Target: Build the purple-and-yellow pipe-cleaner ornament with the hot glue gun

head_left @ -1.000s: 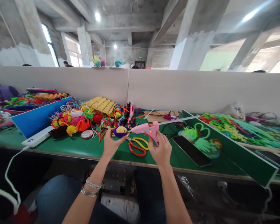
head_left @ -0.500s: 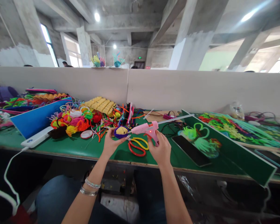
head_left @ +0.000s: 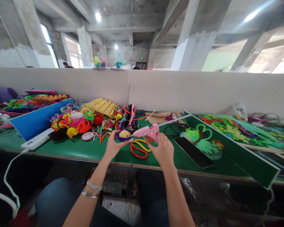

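My left hand (head_left: 113,145) is closed round the edge of a small purple cup-like piece with a pale yellow lump (head_left: 124,134) in it. My right hand (head_left: 162,148) grips the handle of a pink hot glue gun (head_left: 145,130) with a small red light lit on its body. The gun points left, its nozzle at the right side of the yellow lump; whether it touches, I cannot tell. A long whitish glue stick (head_left: 175,119) juts from the gun's back. Below the gun lie scissors (head_left: 139,154) with red and yellow handles.
Pipe-cleaner pieces (head_left: 78,124) and a yellow egg-carton sheet (head_left: 103,106) pile up at left behind a white power strip (head_left: 36,139). A black phone (head_left: 193,152) and a green pipe-cleaner swan (head_left: 204,142) lie at right beside a green divider board (head_left: 241,154).
The glue gun has tilted slightly and its back end has shifted a little left. The purple piece in my left hand has moved slightly right and down.
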`<move>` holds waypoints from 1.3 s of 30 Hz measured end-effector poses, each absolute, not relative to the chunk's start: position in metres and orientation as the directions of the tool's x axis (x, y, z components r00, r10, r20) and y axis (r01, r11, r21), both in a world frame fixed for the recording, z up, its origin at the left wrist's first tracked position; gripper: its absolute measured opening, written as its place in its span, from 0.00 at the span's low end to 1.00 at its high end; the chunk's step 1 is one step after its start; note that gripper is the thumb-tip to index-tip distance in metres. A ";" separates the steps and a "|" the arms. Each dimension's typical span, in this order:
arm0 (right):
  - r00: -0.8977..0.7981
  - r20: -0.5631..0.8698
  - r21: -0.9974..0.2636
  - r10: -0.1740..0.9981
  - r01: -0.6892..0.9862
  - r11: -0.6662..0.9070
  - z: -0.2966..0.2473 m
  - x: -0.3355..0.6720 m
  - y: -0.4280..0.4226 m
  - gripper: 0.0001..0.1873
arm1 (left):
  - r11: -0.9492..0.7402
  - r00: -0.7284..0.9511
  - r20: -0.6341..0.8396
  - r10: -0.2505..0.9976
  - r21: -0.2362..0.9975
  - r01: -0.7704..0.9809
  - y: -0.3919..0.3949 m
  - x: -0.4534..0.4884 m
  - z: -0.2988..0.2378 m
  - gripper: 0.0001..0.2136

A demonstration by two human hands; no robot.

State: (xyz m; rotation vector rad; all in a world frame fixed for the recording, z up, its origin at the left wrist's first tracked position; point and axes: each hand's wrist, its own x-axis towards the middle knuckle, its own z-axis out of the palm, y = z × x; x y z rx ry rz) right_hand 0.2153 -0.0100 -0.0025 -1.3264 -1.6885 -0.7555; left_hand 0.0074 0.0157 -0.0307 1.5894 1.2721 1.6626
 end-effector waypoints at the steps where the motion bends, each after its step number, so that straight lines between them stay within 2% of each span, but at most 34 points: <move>1: -0.088 0.881 -0.040 0.465 0.965 0.258 -0.003 0.215 -0.010 0.20 | -0.435 -0.186 0.478 0.858 0.871 0.230 0.016 0.007 -0.031 0.24; 6: -0.076 0.861 -0.058 0.502 0.968 0.246 -0.006 0.216 -0.010 0.18 | -0.430 -0.180 0.468 0.865 0.878 0.212 0.015 0.008 -0.031 0.26; 15: -0.054 0.890 -0.106 0.453 0.941 0.320 -0.013 0.221 -0.006 0.17 | -0.439 -0.127 0.462 0.878 0.882 0.174 0.018 0.007 -0.033 0.24; 21: -0.015 0.863 -0.179 0.505 0.926 0.333 -0.014 0.222 -0.006 0.16 | -0.426 -0.115 0.444 0.889 0.892 0.152 0.016 0.007 -0.032 0.25; 39: 0.054 0.807 -0.263 0.588 0.924 0.277 -0.016 0.227 -0.004 0.18 | -0.421 -0.115 0.436 0.893 0.897 0.133 0.010 0.009 -0.026 0.25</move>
